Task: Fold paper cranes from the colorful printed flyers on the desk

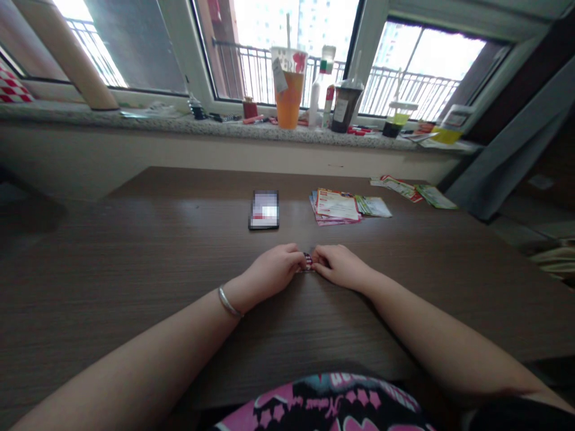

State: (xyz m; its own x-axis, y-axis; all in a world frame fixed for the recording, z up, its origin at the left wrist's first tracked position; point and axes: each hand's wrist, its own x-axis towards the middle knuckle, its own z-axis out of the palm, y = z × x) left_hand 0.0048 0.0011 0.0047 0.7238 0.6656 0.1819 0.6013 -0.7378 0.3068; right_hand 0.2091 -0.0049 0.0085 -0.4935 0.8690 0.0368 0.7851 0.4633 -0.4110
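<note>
Nearest the viewer: a dark shirt [332, 407] with pink print, at the near edge of a brown wood-grain bench [148, 257]. Both forearms reach forward over the bench; a silver bangle [229, 302] circles the left wrist. Left hand [279, 266] and right hand [344, 266] meet near the middle of the bench, fingers bent and pinched on opposite sides of a small patterned piece [308, 262], dark with red and white. The piece sits between the fingertips, low over the bench top; mostly covered, so its kind and its contact with the surface cannot be told. Beyond the left hand lies a phone [264, 209], screen lit and pixelated. To its right, beyond the right hand, a stack of printed cards [336, 205] overlaps a greenish card [374, 206]; farther right, near the back edge, lie more cards [435, 196], loosely spread. Behind the bench, a speckled sill [153, 123] carries an orange drink cup [288, 99] with straw, slim bottles [317, 96], a dark lidded cup [347, 105] and a cardboard tube [85, 72] leaning at left. Farthest: windows, with a railing [256, 69] outside.
</note>
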